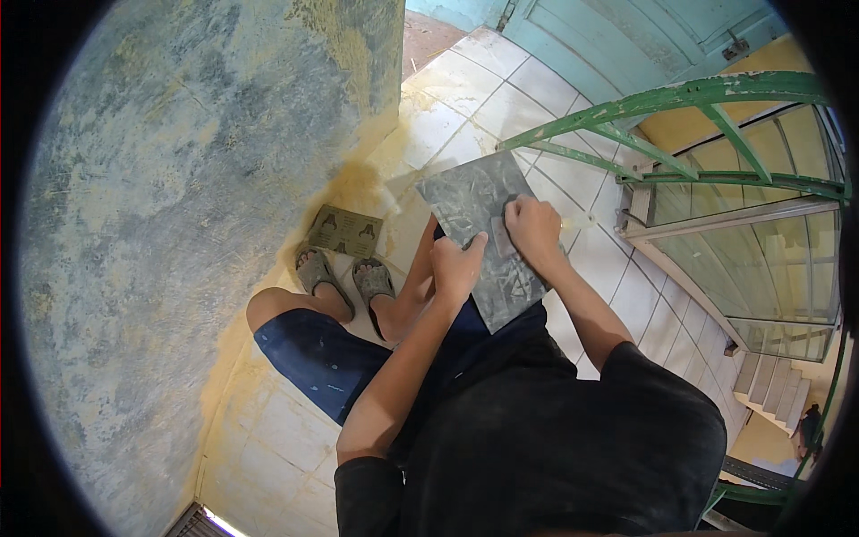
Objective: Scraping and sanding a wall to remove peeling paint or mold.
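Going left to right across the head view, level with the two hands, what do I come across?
Mottled grey wall, printed olive-brown sheet on the floor, left hand, right hand, glass-paned frame.

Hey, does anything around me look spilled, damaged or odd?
Yes. Yellowish powder seems spilled over the white tiles along the wall, whose surface looks patchy and scratched. Paint is chipped on the green metal frame. The grey board in your hands is smeared with pale streaks.
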The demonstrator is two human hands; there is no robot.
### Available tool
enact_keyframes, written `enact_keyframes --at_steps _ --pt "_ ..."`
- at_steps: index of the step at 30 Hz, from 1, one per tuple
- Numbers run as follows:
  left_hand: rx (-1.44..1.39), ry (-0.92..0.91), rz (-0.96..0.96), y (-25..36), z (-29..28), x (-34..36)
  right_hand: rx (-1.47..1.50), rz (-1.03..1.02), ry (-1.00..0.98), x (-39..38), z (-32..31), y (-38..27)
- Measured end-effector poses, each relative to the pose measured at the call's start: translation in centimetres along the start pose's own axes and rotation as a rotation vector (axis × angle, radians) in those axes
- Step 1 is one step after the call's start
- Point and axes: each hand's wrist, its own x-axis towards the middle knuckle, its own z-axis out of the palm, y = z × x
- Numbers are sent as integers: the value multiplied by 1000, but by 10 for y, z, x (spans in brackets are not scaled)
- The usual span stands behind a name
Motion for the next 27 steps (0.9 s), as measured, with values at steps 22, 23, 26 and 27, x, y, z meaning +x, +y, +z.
enact_keyframes --at_steps 22,23,26,27 --pt "35 -41 21 1 9 4 -15 55 95 30 10 14" --pt "58 -20 30 -6 8 7 -12 46 95 24 10 6" --pt "59 4 42 -8 5 6 -37 -61 -44 -5 -8 -13" --pt "39 7 51 -4 5 4 -39 -55 -42 4 -5 -7"
